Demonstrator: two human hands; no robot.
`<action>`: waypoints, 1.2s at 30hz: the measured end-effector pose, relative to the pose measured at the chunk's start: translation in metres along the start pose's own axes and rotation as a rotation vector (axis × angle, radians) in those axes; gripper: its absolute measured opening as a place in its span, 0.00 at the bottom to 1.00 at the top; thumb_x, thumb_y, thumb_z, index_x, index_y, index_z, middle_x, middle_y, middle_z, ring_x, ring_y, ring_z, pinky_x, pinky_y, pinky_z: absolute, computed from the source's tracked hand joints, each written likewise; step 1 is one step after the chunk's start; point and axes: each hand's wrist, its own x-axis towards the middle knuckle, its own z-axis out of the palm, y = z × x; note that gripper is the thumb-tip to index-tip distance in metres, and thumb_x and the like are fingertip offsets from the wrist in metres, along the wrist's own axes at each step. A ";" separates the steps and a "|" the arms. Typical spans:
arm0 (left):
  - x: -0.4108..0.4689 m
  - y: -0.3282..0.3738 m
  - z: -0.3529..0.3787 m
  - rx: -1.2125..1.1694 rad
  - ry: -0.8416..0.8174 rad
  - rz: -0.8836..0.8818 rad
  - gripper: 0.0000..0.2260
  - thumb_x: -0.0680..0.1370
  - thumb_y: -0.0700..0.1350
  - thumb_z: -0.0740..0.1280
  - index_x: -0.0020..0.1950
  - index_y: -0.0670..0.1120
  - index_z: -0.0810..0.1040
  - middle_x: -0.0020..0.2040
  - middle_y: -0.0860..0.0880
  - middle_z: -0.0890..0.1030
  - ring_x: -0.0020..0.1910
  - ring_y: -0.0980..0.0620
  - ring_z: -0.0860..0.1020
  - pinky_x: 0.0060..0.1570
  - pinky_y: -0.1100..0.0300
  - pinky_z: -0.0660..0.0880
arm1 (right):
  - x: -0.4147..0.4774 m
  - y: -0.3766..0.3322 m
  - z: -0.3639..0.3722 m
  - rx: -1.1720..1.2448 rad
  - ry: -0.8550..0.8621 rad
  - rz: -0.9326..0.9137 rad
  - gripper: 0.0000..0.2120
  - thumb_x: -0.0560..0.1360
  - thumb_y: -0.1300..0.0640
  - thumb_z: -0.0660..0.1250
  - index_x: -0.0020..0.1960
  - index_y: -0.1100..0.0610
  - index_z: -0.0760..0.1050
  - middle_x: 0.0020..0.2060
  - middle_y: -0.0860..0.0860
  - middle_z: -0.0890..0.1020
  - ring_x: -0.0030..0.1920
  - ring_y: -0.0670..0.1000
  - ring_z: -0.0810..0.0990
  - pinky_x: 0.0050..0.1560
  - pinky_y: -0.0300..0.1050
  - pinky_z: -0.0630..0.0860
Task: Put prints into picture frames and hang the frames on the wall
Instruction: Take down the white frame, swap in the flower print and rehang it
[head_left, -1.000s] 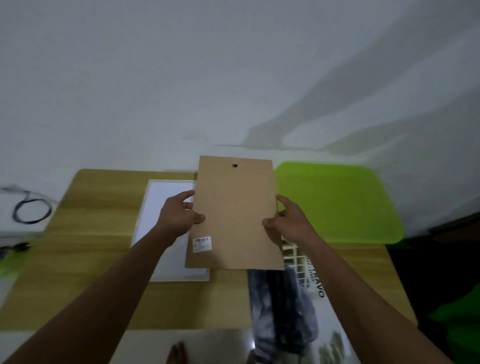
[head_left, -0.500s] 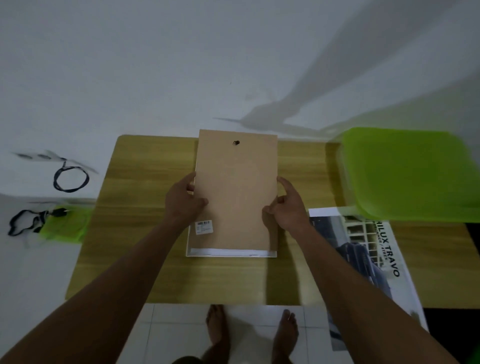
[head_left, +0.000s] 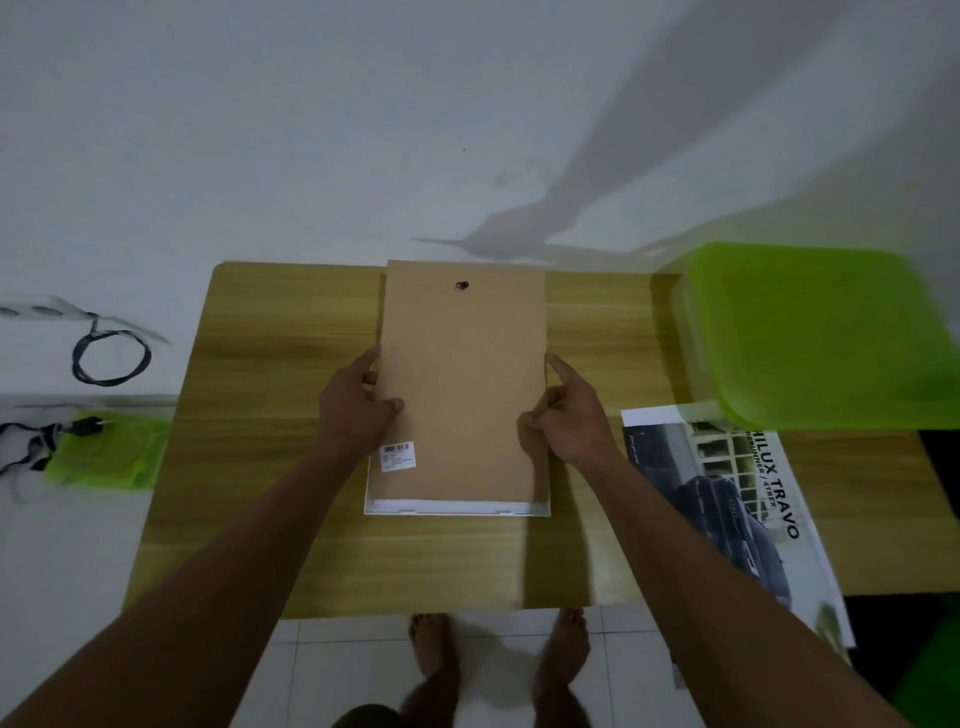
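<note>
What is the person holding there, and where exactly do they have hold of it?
A brown backing board, gripped by its two long edges: left hand on the left edge, right hand on the right, over a white frame.

The backing board (head_left: 462, 384) is looking like plain brown fibreboard, matt, with a paper barcode sticker (head_left: 399, 455) on it. The table (head_left: 291, 551) is showing a smooth wood-grain top with a slight sheen. The green bin (head_left: 810, 338) is looking like translucent plastic, and the poster (head_left: 727, 499) is coming across as glossy paper.
</note>
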 end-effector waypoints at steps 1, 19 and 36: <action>0.002 0.001 -0.001 0.000 -0.006 0.003 0.34 0.70 0.39 0.74 0.74 0.51 0.68 0.54 0.47 0.79 0.50 0.45 0.79 0.54 0.46 0.78 | 0.000 0.000 0.000 0.007 0.002 0.009 0.41 0.71 0.76 0.69 0.77 0.49 0.62 0.35 0.48 0.73 0.40 0.45 0.76 0.59 0.48 0.79; 0.004 0.003 0.006 0.289 -0.139 0.019 0.38 0.68 0.41 0.74 0.76 0.47 0.62 0.62 0.41 0.74 0.64 0.42 0.71 0.60 0.54 0.69 | -0.013 -0.010 0.007 -0.510 -0.136 0.053 0.39 0.73 0.60 0.69 0.77 0.53 0.52 0.63 0.59 0.64 0.64 0.63 0.68 0.63 0.57 0.72; 0.003 0.001 0.017 0.971 -0.292 0.392 0.35 0.79 0.58 0.59 0.79 0.47 0.47 0.80 0.48 0.45 0.78 0.41 0.47 0.73 0.40 0.52 | -0.001 -0.001 0.008 -0.909 -0.204 -0.189 0.42 0.80 0.48 0.64 0.81 0.60 0.42 0.80 0.57 0.40 0.80 0.60 0.42 0.77 0.62 0.48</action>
